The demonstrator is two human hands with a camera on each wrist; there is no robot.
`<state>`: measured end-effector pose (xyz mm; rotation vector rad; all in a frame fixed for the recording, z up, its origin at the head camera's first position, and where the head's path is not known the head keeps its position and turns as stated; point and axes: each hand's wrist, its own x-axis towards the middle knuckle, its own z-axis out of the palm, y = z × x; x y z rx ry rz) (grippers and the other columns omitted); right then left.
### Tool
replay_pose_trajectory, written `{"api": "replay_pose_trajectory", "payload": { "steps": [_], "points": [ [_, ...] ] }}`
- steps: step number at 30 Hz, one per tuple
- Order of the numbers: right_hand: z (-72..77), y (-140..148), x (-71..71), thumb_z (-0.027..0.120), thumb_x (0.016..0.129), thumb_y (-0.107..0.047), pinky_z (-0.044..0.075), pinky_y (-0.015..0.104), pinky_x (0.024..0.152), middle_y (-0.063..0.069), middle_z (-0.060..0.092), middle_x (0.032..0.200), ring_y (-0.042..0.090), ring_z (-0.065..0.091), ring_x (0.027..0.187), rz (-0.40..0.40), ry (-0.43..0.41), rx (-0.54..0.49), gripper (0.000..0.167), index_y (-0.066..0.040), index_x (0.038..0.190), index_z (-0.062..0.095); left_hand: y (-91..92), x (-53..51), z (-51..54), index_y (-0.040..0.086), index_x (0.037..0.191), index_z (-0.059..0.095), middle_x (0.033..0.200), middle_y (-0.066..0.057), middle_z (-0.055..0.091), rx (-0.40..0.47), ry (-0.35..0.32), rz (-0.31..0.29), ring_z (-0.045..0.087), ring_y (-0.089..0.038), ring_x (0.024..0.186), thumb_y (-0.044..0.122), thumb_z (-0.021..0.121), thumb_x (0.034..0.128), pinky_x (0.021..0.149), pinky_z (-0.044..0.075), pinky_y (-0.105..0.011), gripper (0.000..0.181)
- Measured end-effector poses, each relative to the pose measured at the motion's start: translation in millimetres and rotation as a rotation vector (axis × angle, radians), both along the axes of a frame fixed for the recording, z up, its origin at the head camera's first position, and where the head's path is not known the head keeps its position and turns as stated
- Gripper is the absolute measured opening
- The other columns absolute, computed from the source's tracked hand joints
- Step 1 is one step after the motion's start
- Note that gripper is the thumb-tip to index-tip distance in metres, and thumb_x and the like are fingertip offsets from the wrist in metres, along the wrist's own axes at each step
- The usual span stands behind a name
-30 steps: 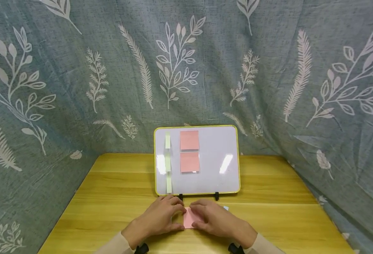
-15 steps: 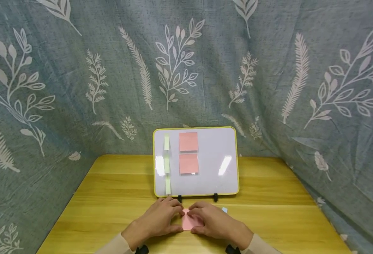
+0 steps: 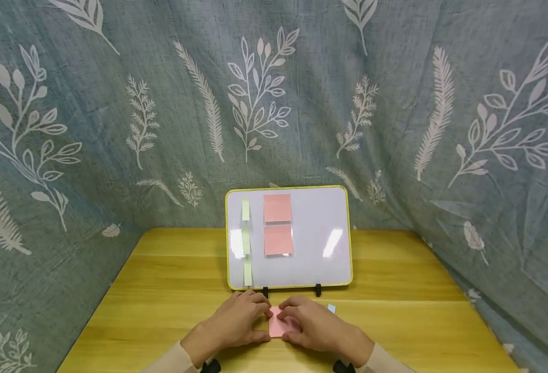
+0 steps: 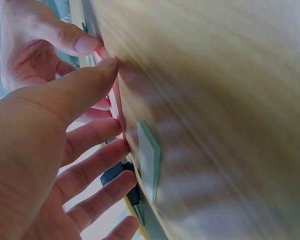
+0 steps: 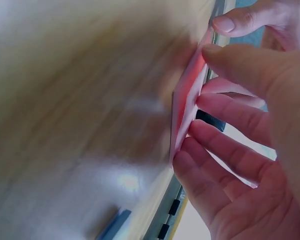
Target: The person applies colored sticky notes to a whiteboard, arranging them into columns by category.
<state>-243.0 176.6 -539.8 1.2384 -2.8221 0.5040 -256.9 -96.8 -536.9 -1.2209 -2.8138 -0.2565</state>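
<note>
A pad of pink sticky notes lies on the table between both hands. My left hand holds its left side, thumb at the near corner and fingers at the far one. My right hand pinches the top pink sticky note by its near and far edges. In the right wrist view that sheet bows up, with a gap between it and the pad. A light green pad of sticky notes lies beside my left fingers, hidden in the head view.
Behind the hands a yellow-framed whiteboard stands on black feet. It carries a column of narrow green notes and two pink square notes. A light blue pad lies right of my right hand. Patterned cloth surrounds the table.
My right hand has shifted slightly, and more of the pink pad shows between the hands. The left hand stays on its side of the pad. The head view moved slightly.
</note>
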Motion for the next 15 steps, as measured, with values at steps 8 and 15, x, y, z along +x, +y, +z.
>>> {"api": "replay_pose_trajectory", "payload": {
  "steps": [8,15],
  "points": [
    [1.5,-0.8,-1.5,0.075,0.11,-0.012,0.065,0.047,0.116,0.008,0.084,0.14,0.028,0.079,0.134,0.022,0.014,-0.042,0.014,-0.015,0.115,0.088,-1.0,-0.4,3.2,0.029,0.126,0.087,0.141,0.009,0.08,0.022,-0.057,0.018,0.072,-0.022,0.137,0.057,0.091,0.0994,0.116,0.061,-0.053,0.039],
    [0.9,-4.4,-2.9,0.077,0.103,-0.002,0.068,0.045,0.11,0.012,0.088,0.131,0.028,0.083,0.126,0.018,0.041,-0.094,0.013,-0.011,0.107,0.086,2.1,2.0,3.8,0.03,0.118,0.088,0.136,0.01,0.081,0.038,-0.027,0.025,0.073,-0.023,0.135,0.056,0.09,0.1005,0.116,0.06,-0.055,0.031]
  ]
}}
